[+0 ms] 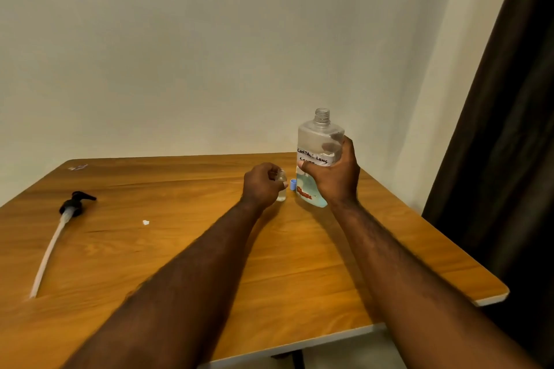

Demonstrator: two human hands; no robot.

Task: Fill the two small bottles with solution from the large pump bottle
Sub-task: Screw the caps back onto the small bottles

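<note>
Here, your right hand (332, 177) gripped the large bottle (318, 138) around its middle, upright over the far side of the table (180, 263), its threaded neck uncapped. Your left hand (261, 186) curled around a small clear bottle (282, 187) just beside it, a blue cap (293, 184) showing between the two. The black pump (75, 206) lay on its side well apart to your left, near a white scrap (146, 222).

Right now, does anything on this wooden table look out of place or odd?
Yes: the black pump head with its long white tube lies flat on the table's left, off the large clear labelled bottle, whose neck stands open in the right hand.
</note>
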